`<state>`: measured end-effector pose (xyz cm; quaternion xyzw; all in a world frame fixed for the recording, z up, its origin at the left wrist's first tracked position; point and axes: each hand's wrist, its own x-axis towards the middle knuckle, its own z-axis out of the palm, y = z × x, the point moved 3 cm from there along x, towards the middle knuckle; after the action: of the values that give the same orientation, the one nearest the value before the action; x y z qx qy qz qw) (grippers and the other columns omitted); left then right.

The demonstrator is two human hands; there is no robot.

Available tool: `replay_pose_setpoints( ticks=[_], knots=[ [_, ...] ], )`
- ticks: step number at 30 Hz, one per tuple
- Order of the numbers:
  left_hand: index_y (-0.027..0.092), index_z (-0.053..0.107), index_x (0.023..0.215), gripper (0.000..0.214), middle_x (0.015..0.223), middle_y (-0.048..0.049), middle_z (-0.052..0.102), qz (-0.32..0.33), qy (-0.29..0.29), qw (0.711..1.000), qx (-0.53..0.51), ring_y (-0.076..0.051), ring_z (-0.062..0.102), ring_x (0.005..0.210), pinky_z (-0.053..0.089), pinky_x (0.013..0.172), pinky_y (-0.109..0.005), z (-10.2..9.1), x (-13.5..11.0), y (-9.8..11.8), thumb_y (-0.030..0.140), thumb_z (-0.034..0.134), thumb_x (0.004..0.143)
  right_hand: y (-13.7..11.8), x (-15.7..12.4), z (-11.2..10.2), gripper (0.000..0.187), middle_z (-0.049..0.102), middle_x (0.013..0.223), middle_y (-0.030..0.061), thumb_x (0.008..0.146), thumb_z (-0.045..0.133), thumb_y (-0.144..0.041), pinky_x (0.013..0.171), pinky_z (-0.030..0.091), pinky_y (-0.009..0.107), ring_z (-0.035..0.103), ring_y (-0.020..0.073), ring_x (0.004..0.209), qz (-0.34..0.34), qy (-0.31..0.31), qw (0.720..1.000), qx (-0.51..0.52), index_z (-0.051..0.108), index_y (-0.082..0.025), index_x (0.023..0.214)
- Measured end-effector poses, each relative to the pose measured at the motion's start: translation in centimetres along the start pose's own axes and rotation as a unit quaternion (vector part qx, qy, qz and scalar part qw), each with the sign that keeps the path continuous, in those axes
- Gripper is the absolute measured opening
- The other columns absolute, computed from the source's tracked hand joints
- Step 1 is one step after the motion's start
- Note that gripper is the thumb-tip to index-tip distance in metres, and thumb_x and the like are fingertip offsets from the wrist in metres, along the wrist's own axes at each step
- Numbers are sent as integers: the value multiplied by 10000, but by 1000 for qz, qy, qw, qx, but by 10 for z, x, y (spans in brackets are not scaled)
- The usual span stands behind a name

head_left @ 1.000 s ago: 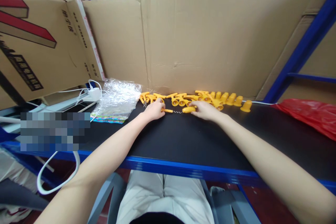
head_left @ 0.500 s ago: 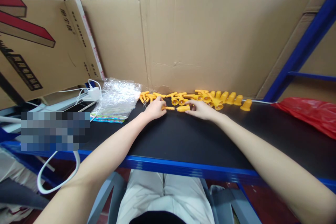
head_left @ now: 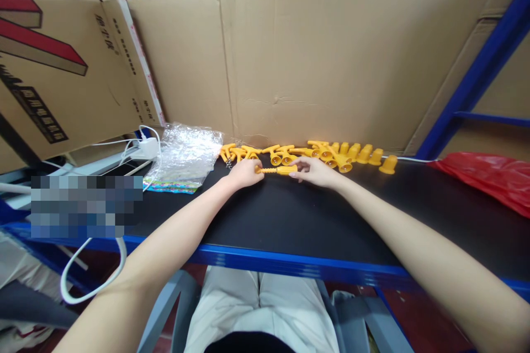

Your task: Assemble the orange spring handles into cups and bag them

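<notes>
My left hand (head_left: 246, 173) is closed around the end of a yellow T-handled corkscrew piece, whose ribbed shaft (head_left: 270, 170) points right. My right hand (head_left: 313, 171) pinches the far end of a yellow hollow sleeve (head_left: 286, 170). Shaft and sleeve meet end to end just above the black tabletop; the metal spiral is out of sight, and how deep it sits inside cannot be seen. Behind my left hand lie several yellow T-handles (head_left: 227, 151), one showing a metal spiral (head_left: 229, 164). Yellow pieces with bell-shaped ends (head_left: 344, 164) lie behind my right hand.
Several yellow cups (head_left: 376, 156) stand in a row at the back right. Clear plastic bags (head_left: 188, 149) lie left, beside a white charger with cables (head_left: 148, 148). A red plastic bag (head_left: 488, 176) rests at right. Cardboard (head_left: 314, 60) walls the back; a blue rail (head_left: 265, 263) edges the front.
The gap between ribbed shaft and sleeve has closed; the metal tip that showed between them is hidden. My right hand and the sleeve have shifted slightly left.
</notes>
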<state>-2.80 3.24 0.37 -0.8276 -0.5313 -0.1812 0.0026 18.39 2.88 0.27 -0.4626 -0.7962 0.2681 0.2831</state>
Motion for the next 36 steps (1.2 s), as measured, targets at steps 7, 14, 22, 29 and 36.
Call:
replay_pose_setpoints(
  ticks=[7,14,22,29,36],
  knots=[
    [200,601,914,274,853,-38,632,35,-5,999,-8,-199,586,797,446,652,-276,3,2,-3,352,517,702,5,0,-3,316,643,804,54,733,622,-274,664,514,291,609,120,593,11,-28,999,14,557,-124,1004],
    [217,597,942,280,823,-30,634,50,44,996,52,-202,588,780,436,661,-279,-4,-1,1,349,524,707,8,1,-3,321,640,776,51,748,599,-335,649,503,298,587,121,573,6,-29,999,26,564,-124,988],
    [224,599,952,273,774,-15,639,49,67,995,62,-189,597,741,431,645,-263,-2,-2,3,343,531,716,14,4,-1,403,656,749,75,840,429,-516,545,453,253,535,90,478,26,-22,996,78,567,-140,887],
    [228,591,957,260,810,-28,644,62,83,992,68,-201,602,760,430,642,-270,-1,-1,5,330,528,727,20,1,-5,499,660,852,70,758,597,-439,586,441,259,605,131,621,57,-85,988,113,426,-171,1143],
    [226,584,947,251,790,-19,644,49,92,992,68,-193,604,736,421,612,-257,-2,-2,4,322,540,719,21,0,-4,377,674,829,76,761,583,-455,549,375,250,575,109,566,43,-89,985,138,441,-168,959]
  ],
)
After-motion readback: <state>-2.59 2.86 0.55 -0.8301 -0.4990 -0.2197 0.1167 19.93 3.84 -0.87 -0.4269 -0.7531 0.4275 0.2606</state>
